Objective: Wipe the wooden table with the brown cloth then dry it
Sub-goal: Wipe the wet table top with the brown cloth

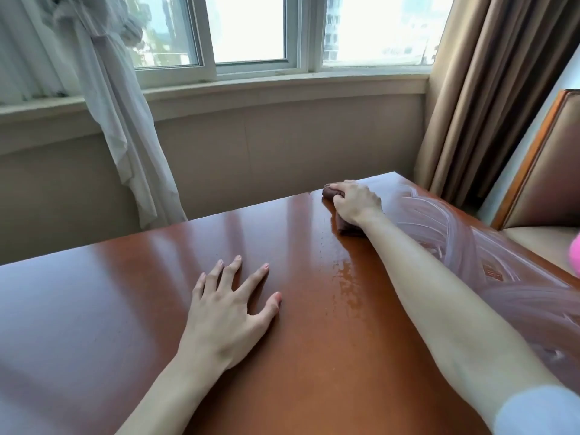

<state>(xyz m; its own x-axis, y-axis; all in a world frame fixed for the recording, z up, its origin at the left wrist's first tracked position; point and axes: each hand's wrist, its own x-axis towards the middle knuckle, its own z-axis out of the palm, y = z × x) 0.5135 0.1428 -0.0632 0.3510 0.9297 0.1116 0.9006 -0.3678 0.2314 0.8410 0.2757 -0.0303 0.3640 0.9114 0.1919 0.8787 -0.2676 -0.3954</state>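
gripping the bunched brown cloth point(332, 196) with the right hand point(356, 200) near the far right corner of the wooden table point(94, 309). left hand point(229, 309) flat, fingers spread, resting nearer the middle. wet streaks right of the cloth; dry part lying left, toward the left hand.

Most of the brown cloth point(345, 226) hidden beneath the right hand point(356, 202), wooden table point(94, 309) cut by the left, bottom and right edges, pink object point(575, 255) at the right edge, perhaps a bottle, too cropped to name, armchair point(546, 171) partly out of frame.
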